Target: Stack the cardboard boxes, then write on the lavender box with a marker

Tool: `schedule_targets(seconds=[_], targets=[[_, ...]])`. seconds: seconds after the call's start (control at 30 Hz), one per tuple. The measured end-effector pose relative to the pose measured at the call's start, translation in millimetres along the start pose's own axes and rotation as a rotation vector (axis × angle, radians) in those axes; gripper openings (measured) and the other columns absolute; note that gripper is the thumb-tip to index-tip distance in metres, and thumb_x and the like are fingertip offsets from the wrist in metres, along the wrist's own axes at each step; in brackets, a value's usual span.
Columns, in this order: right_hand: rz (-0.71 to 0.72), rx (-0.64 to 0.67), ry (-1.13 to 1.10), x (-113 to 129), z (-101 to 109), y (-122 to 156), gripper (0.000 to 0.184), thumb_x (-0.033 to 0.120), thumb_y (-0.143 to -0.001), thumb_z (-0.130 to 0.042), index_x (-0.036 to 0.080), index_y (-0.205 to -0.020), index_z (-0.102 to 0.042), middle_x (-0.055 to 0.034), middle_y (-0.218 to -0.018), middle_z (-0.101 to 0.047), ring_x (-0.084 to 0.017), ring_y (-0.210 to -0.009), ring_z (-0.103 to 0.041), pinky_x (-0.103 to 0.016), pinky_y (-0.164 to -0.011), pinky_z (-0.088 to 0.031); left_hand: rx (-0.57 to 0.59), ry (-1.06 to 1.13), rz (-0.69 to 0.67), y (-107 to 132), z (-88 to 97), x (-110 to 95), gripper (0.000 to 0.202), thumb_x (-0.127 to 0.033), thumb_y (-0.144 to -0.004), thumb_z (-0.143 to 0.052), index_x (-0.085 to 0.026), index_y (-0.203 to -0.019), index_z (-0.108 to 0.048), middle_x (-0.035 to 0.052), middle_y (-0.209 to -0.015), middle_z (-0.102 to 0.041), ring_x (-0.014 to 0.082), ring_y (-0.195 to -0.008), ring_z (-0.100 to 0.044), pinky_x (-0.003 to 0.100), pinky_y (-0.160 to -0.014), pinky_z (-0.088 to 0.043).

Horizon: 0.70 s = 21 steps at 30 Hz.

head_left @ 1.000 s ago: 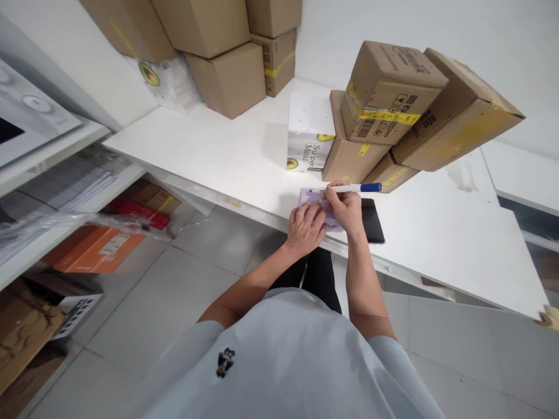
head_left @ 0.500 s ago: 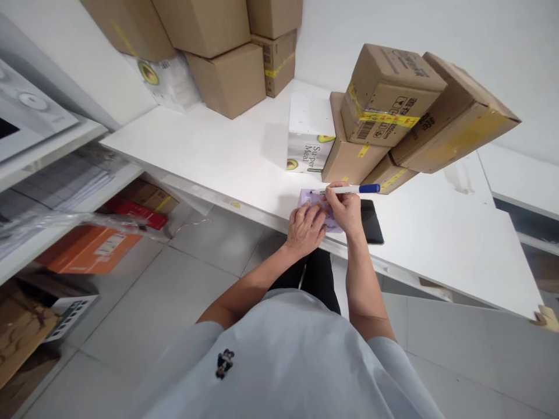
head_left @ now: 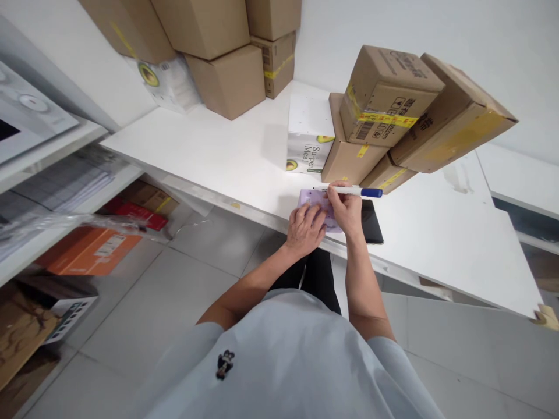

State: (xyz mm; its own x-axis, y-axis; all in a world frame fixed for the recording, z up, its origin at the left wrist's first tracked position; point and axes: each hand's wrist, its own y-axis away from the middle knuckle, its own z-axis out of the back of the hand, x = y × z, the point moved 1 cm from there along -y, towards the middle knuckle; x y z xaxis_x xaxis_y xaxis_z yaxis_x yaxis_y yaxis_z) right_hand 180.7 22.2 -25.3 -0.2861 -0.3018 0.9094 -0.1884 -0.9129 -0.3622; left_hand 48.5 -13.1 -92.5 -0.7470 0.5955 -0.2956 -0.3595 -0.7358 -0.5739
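A purple box or pad (head_left: 311, 196) lies at the front edge of the white table (head_left: 244, 157); my hands cover much of it, so I cannot tell which it is. My left hand (head_left: 305, 228) rests on it with the fingers stretched out. Between the fingers of my right hand (head_left: 346, 210) is a white marker pen (head_left: 349, 190) with a blue cap on its rear end, held nearly level over the purple thing. Its dark tip points left, at the far edge of the purple thing. A black phone (head_left: 372, 224) lies right beside my right hand.
Just behind my hands stand a white avocado-print box (head_left: 309, 152) and stacked cardboard boxes (head_left: 391, 99). More cardboard boxes (head_left: 233, 81) are piled at the back left. On the left, a shelf (head_left: 65, 192) holds papers, and an orange box (head_left: 94, 247) sits below.
The pen tip has lifted slightly and shifted a little right, while the blue cap end has dipped a bit. My left hand stays in place on the purple thing.
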Motion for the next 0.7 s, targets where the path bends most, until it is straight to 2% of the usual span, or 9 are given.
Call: schedule_targets(seconds=[0.13,0.3,0.4,0.5,0.57,0.63,0.7], targets=[[0.044,-0.144,-0.053,-4.6,-0.6,2.2,0.032,0.054,-0.088,-0.060,0.023,-0.098,-0.060,0.0010,-0.079,-0.068,-0.010,-0.058,-0.058,-0.024,-0.061,-0.051,-0.029,-0.032,-0.023,-0.2,0.6,-0.2,0.042,-0.034,-0.093,-0.052,-0.019,-0.131,-0.063,0.0142,-0.135,-0.063,0.0332,-0.129,-0.051,0.048,-0.108,-0.037],[0.080,-0.248,-0.046,-3.2,4.7,2.9,0.033,0.050,-0.092,-0.056,0.025,-0.113,-0.060,-0.0026,-0.100,-0.070,-0.009,-0.062,-0.063,-0.026,-0.065,-0.054,-0.015,-0.020,-0.021,0.3,-0.8,1.5,0.040,-0.034,-0.094,-0.052,-0.021,-0.130,-0.063,0.0137,-0.137,-0.062,0.0328,-0.130,-0.051,0.047,-0.109,-0.035],[0.077,-0.384,-0.028,-12.3,23.7,4.3,0.035,0.047,-0.092,-0.055,0.024,-0.119,-0.058,-0.0044,-0.108,-0.068,-0.009,-0.064,-0.064,-0.027,-0.066,-0.055,0.001,-0.022,-0.020,1.2,-0.7,3.2,0.041,-0.036,-0.095,-0.051,-0.022,-0.131,-0.062,0.0135,-0.138,-0.062,0.0329,-0.131,-0.050,0.050,-0.109,-0.033],[0.097,-0.482,0.107,-35.1,53.5,9.7,0.036,0.042,-0.094,-0.052,0.023,-0.124,-0.058,-0.0079,-0.115,-0.066,-0.013,-0.075,-0.066,-0.030,-0.072,-0.056,-0.007,-0.024,-0.025,0.7,1.0,6.6,0.041,-0.038,-0.095,-0.051,-0.022,-0.131,-0.062,0.0132,-0.139,-0.062,0.0336,-0.131,-0.051,0.053,-0.108,-0.032],[0.142,-0.390,0.351,-51.9,71.1,14.8,0.036,0.037,-0.096,-0.048,0.022,-0.127,-0.059,-0.0111,-0.123,-0.065,-0.020,-0.095,-0.066,-0.037,-0.086,-0.055,-0.015,-0.025,-0.025,-1.2,2.7,9.5,0.040,-0.037,-0.094,-0.052,-0.022,-0.130,-0.063,0.0127,-0.138,-0.063,0.0342,-0.130,-0.051,0.055,-0.107,-0.031],[0.160,-0.173,0.671,-65.0,81.1,20.1,0.037,0.028,-0.096,-0.046,0.020,-0.130,-0.060,-0.0139,-0.129,-0.064,-0.026,-0.115,-0.059,-0.046,-0.099,-0.048,-0.009,-0.020,-0.017,-3.7,4.3,12.1,0.039,-0.036,-0.093,-0.054,-0.022,-0.128,-0.063,0.0123,-0.138,-0.063,0.0348,-0.130,-0.051,0.055,-0.107,-0.030],[0.121,0.078,0.966,-72.2,82.7,24.5,0.041,0.022,-0.095,-0.045,0.020,-0.135,-0.059,-0.0153,-0.136,-0.062,-0.031,-0.124,-0.050,-0.051,-0.103,-0.043,0.003,-0.010,-0.003,-5.8,5.6,13.8,0.038,-0.035,-0.093,-0.054,-0.022,-0.128,-0.064,0.0122,-0.139,-0.063,0.0352,-0.131,-0.050,0.055,-0.108,-0.029]])
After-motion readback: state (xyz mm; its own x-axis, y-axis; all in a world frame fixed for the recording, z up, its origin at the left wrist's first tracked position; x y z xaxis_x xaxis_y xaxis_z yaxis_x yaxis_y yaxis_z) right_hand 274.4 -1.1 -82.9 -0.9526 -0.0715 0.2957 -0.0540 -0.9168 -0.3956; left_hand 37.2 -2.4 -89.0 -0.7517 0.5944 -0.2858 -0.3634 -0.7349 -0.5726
